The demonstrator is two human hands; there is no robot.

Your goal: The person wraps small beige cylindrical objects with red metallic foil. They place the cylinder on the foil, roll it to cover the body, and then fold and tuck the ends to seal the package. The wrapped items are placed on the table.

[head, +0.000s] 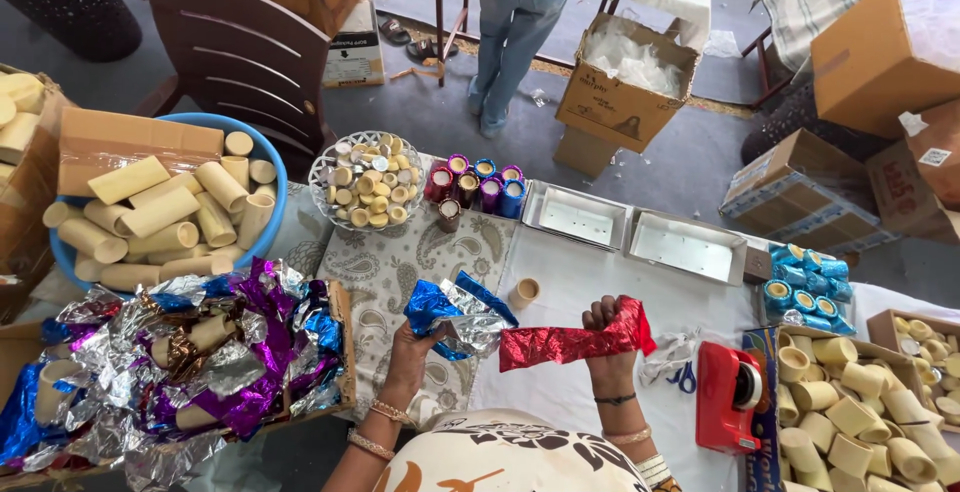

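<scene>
Cluttered worktable (600,282), white cloth. Left hand (415,337) clutched crumpled blue-and-silver foil (455,312); right hand (605,327) gripped red foil strip (570,344). Red tape dispenser (728,397) lay just right; cardboard tube (523,293) stood between the foils.

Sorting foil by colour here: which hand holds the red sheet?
The right hand grips the crumpled red foil sheet, stretched leftward over the white cloth. The left hand holds a blue and silver foil sheet instead.
</scene>
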